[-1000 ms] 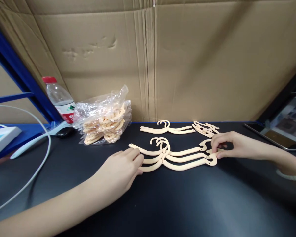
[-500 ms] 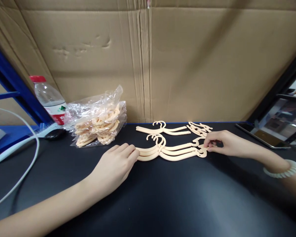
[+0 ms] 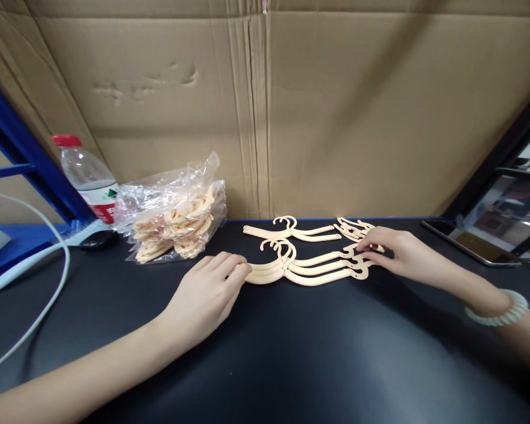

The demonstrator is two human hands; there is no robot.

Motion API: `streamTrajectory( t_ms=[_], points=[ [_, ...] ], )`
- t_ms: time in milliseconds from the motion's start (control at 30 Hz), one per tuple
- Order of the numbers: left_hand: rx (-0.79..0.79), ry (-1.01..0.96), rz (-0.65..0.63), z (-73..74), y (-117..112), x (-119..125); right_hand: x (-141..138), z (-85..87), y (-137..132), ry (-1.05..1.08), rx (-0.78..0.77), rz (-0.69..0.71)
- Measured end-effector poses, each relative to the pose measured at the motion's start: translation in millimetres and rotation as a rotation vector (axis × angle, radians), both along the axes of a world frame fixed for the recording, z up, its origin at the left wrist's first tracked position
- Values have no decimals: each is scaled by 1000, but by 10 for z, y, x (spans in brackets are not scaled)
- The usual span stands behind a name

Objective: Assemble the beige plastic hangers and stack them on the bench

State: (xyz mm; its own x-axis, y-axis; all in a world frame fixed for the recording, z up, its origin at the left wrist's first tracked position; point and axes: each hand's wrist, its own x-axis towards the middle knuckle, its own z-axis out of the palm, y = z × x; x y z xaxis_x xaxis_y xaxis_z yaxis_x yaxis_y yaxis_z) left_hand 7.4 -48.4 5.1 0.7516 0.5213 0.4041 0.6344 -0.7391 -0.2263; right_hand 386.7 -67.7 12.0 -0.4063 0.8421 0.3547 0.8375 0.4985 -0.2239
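Note:
Three cream plastic clothes hangers (image 3: 320,278) lie nested together on the black tabletop, their curved hooks pointing away from me. My left hand (image 3: 212,282) is closed over their left ends, fingers wrapped around the arms. Small hooked end pieces (image 3: 360,273) sit at the right ends of these hangers. There my right hand (image 3: 395,250) has its thumb and fingers curled in on a hooked end piece, partly hidden by the fingers. Just behind my right fingertips is a loose pile of small cream pieces (image 3: 353,228). Beyond the nested group lie more hangers (image 3: 265,233) without end pieces.
A clear plastic bag (image 3: 176,218) full of cream parts stands at the left, beside a red-capped bottle (image 3: 92,182) and a black mouse-like object (image 3: 98,240). A phone or tablet (image 3: 472,244) lies at the right. Cardboard (image 3: 357,118) walls off the back.
My right hand has shifted slightly up and left along the hanger ends, its fingers reaching farther back. Another hooked end piece is now visible. My left hand stays almost in place.

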Motion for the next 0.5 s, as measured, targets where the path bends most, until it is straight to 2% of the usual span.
streamTrajectory(
  t_ms=[100,267,500],
  points=[
    [-112,-68,-26,-72,-7,13,-167,-95,-61,16,39,13],
    [-309,-14,-12,-175,-22,2,-396,-294,-169,-93,-68,84],
    [-410,10,9,-110,68,-31,-378,-358,-126,9,-76,86]
  ],
)
